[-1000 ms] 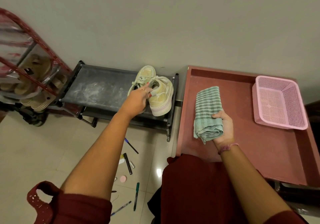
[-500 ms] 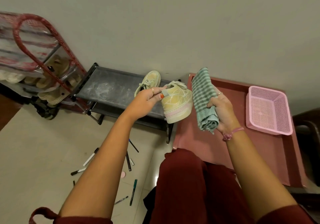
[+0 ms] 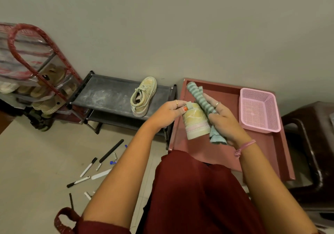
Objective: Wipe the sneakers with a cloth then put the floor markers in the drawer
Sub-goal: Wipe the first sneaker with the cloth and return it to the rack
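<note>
The left hand (image 3: 168, 113) grips a sneaker (image 3: 196, 123) by its heel; the right hand (image 3: 224, 120) presses a folded cloth (image 3: 204, 105) against its side, above the red counter (image 3: 226, 154). The other sneaker (image 3: 143, 96) lies on the rack (image 3: 108, 96) left of the counter. Markers (image 3: 88, 167) lie scattered on the floor (image 3: 36, 161) below the rack.

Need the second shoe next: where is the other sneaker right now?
The other sneaker lies on the top shelf of the dark shoe rack, toward its right end, against the wall, left of the red drawer.
</note>
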